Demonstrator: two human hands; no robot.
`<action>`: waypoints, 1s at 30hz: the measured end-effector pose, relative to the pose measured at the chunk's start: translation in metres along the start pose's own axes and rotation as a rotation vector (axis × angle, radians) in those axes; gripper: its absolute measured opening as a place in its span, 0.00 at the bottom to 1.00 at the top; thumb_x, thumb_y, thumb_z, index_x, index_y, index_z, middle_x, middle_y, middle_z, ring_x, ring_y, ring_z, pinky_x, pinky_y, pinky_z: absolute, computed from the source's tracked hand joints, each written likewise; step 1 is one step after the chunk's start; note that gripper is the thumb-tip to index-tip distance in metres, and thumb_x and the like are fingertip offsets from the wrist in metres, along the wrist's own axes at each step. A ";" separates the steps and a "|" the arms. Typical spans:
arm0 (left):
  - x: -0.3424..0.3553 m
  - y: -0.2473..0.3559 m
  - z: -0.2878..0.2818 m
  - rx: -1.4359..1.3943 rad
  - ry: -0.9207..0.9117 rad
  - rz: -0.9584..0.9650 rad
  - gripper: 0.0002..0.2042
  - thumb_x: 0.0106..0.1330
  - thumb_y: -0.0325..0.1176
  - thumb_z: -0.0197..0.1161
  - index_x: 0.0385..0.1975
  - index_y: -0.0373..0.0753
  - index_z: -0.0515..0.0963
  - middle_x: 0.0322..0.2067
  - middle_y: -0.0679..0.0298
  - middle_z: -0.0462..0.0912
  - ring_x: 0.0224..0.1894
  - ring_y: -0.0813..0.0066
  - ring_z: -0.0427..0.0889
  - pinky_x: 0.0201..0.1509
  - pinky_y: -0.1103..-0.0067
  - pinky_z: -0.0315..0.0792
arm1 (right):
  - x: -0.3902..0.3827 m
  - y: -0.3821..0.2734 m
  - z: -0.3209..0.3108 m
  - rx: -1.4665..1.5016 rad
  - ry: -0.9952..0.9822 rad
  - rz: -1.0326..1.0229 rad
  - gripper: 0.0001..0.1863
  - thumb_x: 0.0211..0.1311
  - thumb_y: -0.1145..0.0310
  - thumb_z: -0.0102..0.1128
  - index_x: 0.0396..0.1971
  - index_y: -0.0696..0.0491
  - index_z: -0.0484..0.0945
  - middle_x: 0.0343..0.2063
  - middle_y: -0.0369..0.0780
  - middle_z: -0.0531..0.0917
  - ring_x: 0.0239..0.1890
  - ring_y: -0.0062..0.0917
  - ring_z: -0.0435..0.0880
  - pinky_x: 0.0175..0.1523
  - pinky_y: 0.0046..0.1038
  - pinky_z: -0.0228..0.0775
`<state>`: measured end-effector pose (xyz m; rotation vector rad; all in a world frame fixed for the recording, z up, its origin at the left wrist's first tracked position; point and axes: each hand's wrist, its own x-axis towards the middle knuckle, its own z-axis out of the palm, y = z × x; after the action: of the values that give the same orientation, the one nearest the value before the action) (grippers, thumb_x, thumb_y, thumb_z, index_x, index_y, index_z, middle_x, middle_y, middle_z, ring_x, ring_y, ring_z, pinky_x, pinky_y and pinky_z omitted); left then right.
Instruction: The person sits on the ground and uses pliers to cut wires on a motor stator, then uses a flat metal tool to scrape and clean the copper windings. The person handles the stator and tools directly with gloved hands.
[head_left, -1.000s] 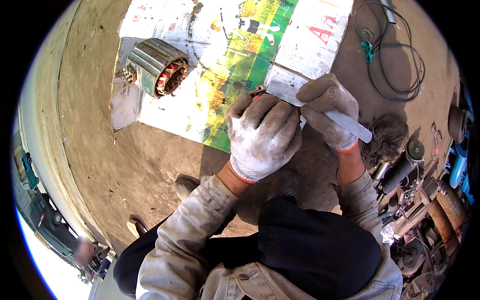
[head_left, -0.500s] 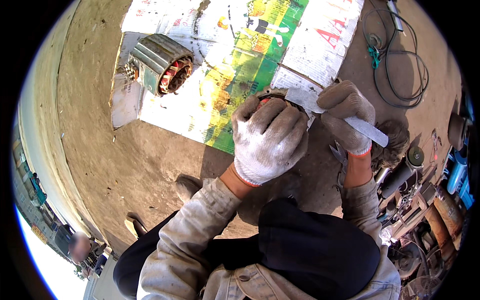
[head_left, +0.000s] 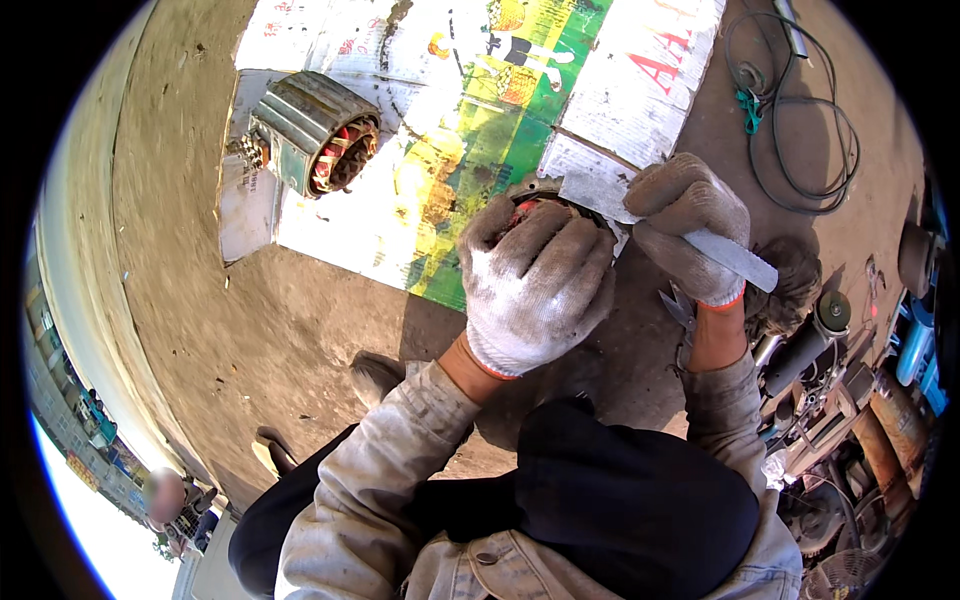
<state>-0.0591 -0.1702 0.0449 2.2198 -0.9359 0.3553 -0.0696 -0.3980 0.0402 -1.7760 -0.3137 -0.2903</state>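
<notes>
My left hand (head_left: 540, 290), in a dirty white knitted glove, is closed over a round motor stator (head_left: 540, 187). Red windings and part of a metal rim show past its fingers; the rest is hidden under the glove. In my gloved right hand (head_left: 690, 225) is a flat grey strip (head_left: 735, 262), gripped around its middle. One end of the strip lies at the stator's rim, and the other sticks out toward the lower right. A second motor stator (head_left: 318, 130), ribbed grey with red windings, lies at the left on the printed cardboard (head_left: 345, 245).
Scissors (head_left: 680, 306) lie on the ground just below my right hand. A dark looped cable (head_left: 850, 150) is at the far right. Machine parts and a grey cylinder (head_left: 795, 362) crowd the lower right. A person (head_left: 180, 510) is in the distance at lower left.
The view has shifted slightly. My right hand has moved a little to the left with the strip, its end now slightly farther over the stator's rim. The left hand keeps its hold.
</notes>
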 end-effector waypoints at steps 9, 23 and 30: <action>-0.001 -0.001 -0.002 -0.011 -0.014 -0.016 0.14 0.50 0.34 0.81 0.39 0.48 0.90 0.46 0.71 0.85 0.53 0.67 0.85 0.64 0.58 0.72 | 0.018 0.007 -0.004 0.033 -0.112 -0.039 0.12 0.49 0.81 0.77 0.26 0.53 0.81 0.36 0.43 0.91 0.36 0.32 0.90 0.41 0.34 0.80; -0.001 -0.005 -0.005 -0.039 -0.040 -0.022 0.14 0.51 0.34 0.79 0.39 0.48 0.90 0.47 0.71 0.87 0.52 0.67 0.86 0.64 0.57 0.73 | 0.018 0.011 -0.012 0.131 -0.126 0.064 0.10 0.50 0.82 0.74 0.27 0.55 0.80 0.37 0.47 0.88 0.40 0.36 0.88 0.49 0.42 0.82; 0.002 -0.003 -0.003 -0.057 -0.021 -0.028 0.15 0.50 0.34 0.79 0.40 0.48 0.91 0.46 0.72 0.87 0.52 0.67 0.86 0.64 0.57 0.73 | 0.023 -0.002 -0.006 0.013 -0.138 -0.044 0.13 0.46 0.82 0.77 0.26 0.53 0.80 0.34 0.43 0.90 0.37 0.35 0.91 0.40 0.34 0.83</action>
<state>-0.0551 -0.1679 0.0463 2.1862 -0.9144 0.2891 -0.0488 -0.4017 0.0517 -1.7817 -0.4520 -0.1968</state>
